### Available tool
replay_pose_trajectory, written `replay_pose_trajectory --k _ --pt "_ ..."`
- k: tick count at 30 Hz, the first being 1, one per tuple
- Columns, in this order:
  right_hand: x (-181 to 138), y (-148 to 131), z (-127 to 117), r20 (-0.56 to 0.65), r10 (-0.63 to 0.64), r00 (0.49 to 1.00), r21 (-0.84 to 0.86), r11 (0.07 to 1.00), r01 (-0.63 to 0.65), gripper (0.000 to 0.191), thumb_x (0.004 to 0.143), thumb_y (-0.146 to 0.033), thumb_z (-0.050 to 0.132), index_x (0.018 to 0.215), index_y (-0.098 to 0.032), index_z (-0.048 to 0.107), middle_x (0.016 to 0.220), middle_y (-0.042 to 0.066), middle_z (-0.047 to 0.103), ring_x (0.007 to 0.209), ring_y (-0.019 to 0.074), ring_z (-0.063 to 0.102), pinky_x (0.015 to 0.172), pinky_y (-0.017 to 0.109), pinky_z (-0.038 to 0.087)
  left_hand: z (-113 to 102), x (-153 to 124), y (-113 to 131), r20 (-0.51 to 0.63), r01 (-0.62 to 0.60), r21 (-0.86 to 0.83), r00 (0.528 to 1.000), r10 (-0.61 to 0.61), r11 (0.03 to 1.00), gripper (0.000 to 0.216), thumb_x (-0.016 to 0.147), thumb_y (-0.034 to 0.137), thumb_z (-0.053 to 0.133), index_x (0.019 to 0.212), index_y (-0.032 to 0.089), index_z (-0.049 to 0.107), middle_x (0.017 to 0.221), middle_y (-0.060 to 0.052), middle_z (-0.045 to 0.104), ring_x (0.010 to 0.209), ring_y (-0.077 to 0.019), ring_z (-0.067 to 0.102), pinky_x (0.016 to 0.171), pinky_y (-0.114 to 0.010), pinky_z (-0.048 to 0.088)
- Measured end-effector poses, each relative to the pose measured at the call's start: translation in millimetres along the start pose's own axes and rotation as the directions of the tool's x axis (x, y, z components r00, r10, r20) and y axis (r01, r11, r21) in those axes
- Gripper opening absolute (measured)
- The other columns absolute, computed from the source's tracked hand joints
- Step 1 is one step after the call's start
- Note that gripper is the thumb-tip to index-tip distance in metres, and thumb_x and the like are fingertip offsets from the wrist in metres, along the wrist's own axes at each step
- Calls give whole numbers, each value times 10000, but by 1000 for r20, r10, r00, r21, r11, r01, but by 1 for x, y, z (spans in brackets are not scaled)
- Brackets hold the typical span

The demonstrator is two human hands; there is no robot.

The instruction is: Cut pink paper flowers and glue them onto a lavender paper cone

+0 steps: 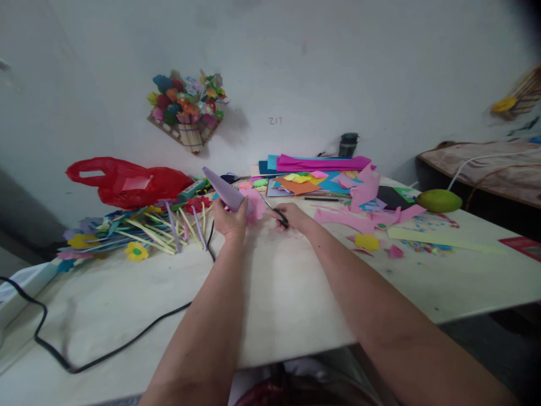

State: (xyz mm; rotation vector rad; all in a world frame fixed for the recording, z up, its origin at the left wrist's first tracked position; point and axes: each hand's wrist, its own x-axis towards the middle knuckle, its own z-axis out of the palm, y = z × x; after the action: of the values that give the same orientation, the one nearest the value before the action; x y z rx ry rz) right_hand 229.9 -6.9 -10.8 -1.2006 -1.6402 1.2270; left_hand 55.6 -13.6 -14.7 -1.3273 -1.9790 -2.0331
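Near the middle of the table my left hand (230, 219) is closed on a sheet of lilac paper (226, 190) that slants up to the left. Pink paper (254, 204) shows just right of those fingers; whether the same hand grips it I cannot tell. My right hand (292, 217) holds black-handled scissors (280, 216), their blades pointing up and left toward the pink paper's edge. Fingers hide part of the handles. To the left lie pale yellow paper strips (158, 234) and a yellow paper flower (136, 251).
A red plastic bag (127, 183) sits at the back left. Stacked coloured paper (325, 164) lies at the back, pink scraps (350, 220) and a green mango-like fruit (439, 201) to the right. A black cable (139, 335) crosses the table's left side.
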Motion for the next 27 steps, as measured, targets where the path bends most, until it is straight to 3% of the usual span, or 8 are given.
replay_pose_trajectory --k 27 --pt "-1 -1 -3 32 16 999 -2 1000 -16 240 879 -309 639 721 -145 562 441 -49 544 294 53 461 287 154 243 3 4 -7 -25 -13 -29 1000 12 999 506 576 510 759 923 226 525 907 -17 634 814 -206 638 679 -309 476"
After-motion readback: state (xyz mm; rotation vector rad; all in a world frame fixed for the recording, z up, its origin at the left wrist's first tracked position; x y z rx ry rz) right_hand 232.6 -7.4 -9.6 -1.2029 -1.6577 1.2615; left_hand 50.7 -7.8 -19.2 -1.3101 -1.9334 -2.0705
